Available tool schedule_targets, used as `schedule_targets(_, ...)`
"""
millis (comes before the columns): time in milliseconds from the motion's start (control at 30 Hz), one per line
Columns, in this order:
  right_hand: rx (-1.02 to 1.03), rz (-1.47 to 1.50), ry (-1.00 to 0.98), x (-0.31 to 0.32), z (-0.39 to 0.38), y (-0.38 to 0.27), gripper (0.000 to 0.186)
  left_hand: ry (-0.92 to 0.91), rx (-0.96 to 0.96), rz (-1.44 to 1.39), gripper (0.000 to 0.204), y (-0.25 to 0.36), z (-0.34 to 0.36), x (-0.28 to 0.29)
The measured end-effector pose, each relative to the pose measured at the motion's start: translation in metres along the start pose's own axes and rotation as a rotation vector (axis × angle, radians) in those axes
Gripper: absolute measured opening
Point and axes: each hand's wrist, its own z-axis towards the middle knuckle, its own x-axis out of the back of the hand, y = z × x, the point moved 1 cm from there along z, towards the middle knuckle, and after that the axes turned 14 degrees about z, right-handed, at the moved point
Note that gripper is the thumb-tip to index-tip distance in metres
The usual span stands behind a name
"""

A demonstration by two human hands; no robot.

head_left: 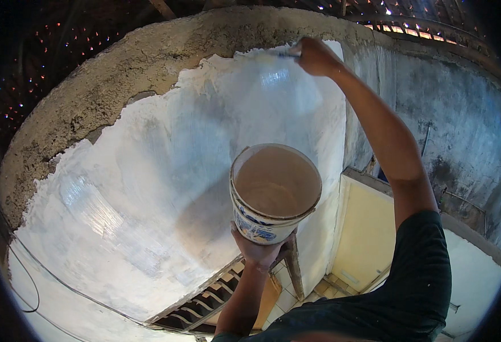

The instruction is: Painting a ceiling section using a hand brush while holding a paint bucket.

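Observation:
My left hand (260,251) holds a white plastic bucket (276,232) from beneath, with fingers and thumb spread around its base. Its mouth tips toward me, and a pale coating covers the inner wall. High up, my right hand (318,57) is closed around a paintbrush (287,55); its bristles are blurred against the wall. The brush meets the upper edge of the white-coated wall (148,148), near the bare rough plaster. A glossy wet patch shows just below it.
Bare rough plaster (102,91) bands the wall's top under a dark roof. Below the bucket is a slatted wooden opening (205,302). Cables (79,292) hang along the lower left. A cream door (364,231) and a stained grey wall (455,131) stand at right.

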Motion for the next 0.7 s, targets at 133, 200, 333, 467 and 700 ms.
schedule_targets(133, -0.040, 0.026, 0.136, -0.004, -0.019, -0.029, 0.029, 0.280, -0.130, 0.422, 0.089, 0.003, 0.001, -0.010)
schedule_targets(200, 0.070, 0.015, -0.027, -0.031, -0.024, 0.015, 0.030, 0.042, -0.046, 0.032, 0.087, 0.001, 0.005, -0.013)
schedule_targets(333, 0.090, -0.092, -0.424, -0.029, -0.056, -0.018, 0.028, 0.029, -0.146, 0.023, 0.086, 0.006, -0.005, -0.001)
schedule_targets(467, 0.104, -0.173, -0.782, -0.031, -0.053, -0.019, 0.035, 0.123, -0.035, 0.128, 0.086, 0.004, -0.005, 0.017)
schedule_targets(700, 0.167, -0.005, -0.063, -0.007, -0.018, -0.010, 0.030, -0.001, -0.021, 0.029, 0.087, -0.004, -0.011, 0.020)
